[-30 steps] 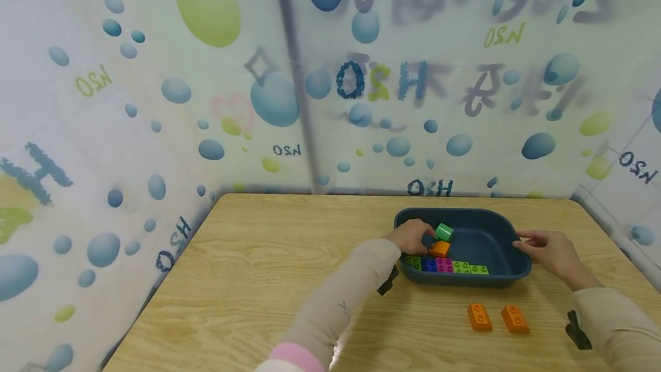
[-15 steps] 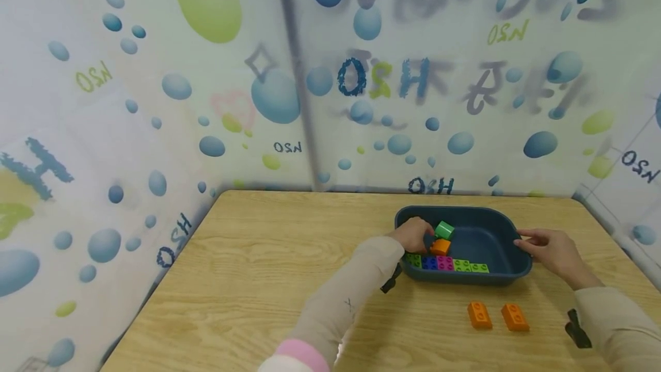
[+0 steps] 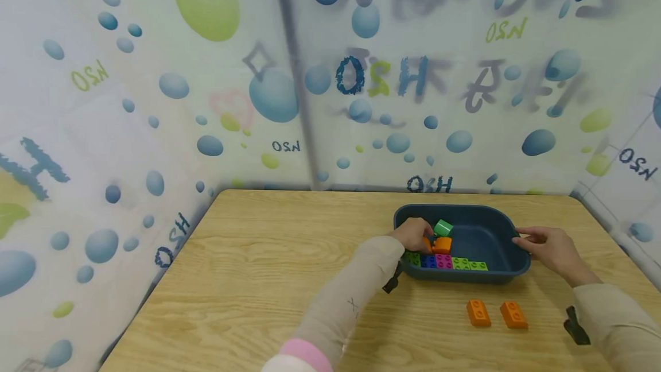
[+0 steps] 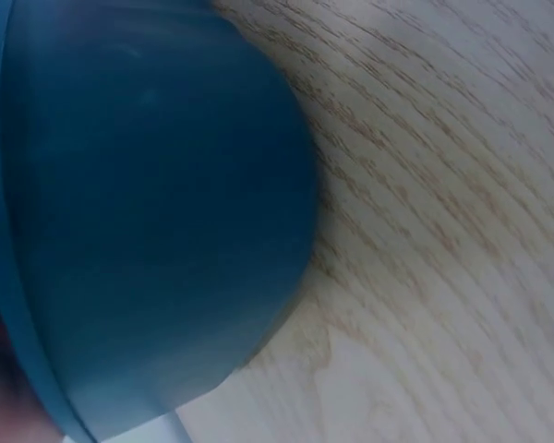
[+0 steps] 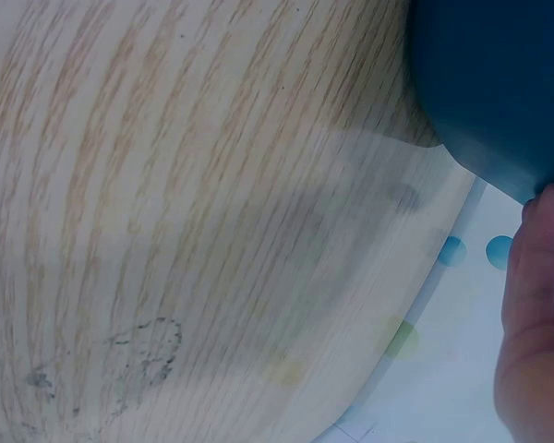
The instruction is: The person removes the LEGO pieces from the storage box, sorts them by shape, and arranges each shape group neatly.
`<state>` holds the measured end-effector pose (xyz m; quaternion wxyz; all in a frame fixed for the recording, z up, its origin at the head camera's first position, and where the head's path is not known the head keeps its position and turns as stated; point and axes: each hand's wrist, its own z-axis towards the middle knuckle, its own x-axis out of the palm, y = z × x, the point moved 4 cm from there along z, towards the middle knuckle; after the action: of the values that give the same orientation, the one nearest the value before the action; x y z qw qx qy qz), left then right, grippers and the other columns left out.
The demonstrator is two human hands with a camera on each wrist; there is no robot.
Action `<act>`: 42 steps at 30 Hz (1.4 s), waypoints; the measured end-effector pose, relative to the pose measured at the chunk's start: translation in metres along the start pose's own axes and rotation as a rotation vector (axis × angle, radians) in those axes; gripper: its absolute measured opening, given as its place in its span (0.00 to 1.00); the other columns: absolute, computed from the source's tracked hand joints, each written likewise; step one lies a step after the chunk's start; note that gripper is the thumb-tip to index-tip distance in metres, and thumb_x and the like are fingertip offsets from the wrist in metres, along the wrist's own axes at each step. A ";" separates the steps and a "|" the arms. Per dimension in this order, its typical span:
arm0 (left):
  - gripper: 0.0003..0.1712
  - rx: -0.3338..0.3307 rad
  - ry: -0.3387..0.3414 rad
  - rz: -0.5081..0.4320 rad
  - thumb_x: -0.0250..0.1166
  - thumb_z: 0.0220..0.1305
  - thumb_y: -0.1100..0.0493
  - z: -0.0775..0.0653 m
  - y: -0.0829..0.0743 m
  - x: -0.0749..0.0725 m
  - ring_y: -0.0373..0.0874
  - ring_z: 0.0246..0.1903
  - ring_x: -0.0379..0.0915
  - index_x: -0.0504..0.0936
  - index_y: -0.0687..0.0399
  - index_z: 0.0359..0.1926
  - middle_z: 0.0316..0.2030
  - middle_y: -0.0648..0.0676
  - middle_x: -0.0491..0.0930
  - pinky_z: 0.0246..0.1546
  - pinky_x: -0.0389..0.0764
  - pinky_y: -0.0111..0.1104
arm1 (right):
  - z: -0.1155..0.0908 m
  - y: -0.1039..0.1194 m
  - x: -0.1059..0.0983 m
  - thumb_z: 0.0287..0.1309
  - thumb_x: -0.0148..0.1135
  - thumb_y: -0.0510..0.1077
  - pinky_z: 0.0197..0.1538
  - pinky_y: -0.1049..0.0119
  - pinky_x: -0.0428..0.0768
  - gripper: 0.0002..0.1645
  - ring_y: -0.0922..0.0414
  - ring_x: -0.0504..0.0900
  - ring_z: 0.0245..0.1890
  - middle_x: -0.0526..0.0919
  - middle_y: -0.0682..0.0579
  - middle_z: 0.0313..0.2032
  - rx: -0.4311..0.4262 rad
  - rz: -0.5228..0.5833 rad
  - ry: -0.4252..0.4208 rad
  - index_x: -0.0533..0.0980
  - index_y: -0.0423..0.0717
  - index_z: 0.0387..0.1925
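Observation:
A dark blue plastic basin (image 3: 490, 278) stands at the right of the table. My left hand (image 3: 413, 234) reaches over its left wall, fingers curled down inside and pinching a small orange building block (image 3: 428, 244), mostly hidden by the hand. Beside it lies another orange block (image 3: 442, 245), with a green block (image 3: 443, 228) behind. Along the basin's near wall runs a row of studded blocks: green, blue, a magenta block (image 3: 443, 261) and lime ones. My right hand (image 3: 552, 252) grips the rim at the right end; its fingers (image 5: 540, 268) show against the basin's outside in the right wrist view.
Two orange blocks, the left block (image 3: 478, 313) and the right block (image 3: 513, 315), lie on the wooden table (image 3: 268, 263) in front of the basin. A printed wall sheet (image 3: 248, 73) rises behind the table's back edge.
The dark blue piece seen at my left fingertips earlier no longer shows; orange shows there now. The nearby orange block has turned slightly. My right hand keeps its grip on the rim.

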<state>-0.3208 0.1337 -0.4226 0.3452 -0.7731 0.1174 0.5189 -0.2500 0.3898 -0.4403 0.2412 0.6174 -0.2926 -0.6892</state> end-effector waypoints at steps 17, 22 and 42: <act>0.21 0.010 -0.029 -0.074 0.67 0.50 0.61 0.002 -0.003 0.006 0.34 0.42 0.70 0.78 0.51 0.48 0.44 0.47 0.76 0.40 0.70 0.20 | -0.006 0.016 -0.003 0.55 0.58 0.52 0.25 0.62 0.77 0.33 0.58 0.75 0.21 0.79 0.41 0.29 0.005 0.005 0.016 0.69 0.25 0.49; 0.22 0.032 -0.025 -0.030 0.67 0.50 0.59 0.003 -0.005 0.007 0.34 0.43 0.70 0.78 0.51 0.49 0.45 0.46 0.76 0.41 0.69 0.20 | -0.007 0.020 -0.003 0.55 0.58 0.50 0.25 0.63 0.77 0.32 0.59 0.75 0.21 0.79 0.42 0.29 0.009 0.005 0.029 0.69 0.25 0.49; 0.24 0.011 0.008 0.023 0.68 0.50 0.56 0.003 -0.003 0.005 0.34 0.43 0.70 0.76 0.52 0.51 0.46 0.46 0.76 0.41 0.69 0.21 | -0.009 0.020 -0.004 0.57 0.56 0.49 0.25 0.65 0.77 0.31 0.61 0.74 0.22 0.79 0.38 0.33 -0.029 -0.032 0.027 0.68 0.24 0.49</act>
<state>-0.3196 0.1389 -0.4262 0.3428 -0.7719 0.1305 0.5193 -0.2413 0.3773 -0.4238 0.2428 0.6278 -0.2694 -0.6887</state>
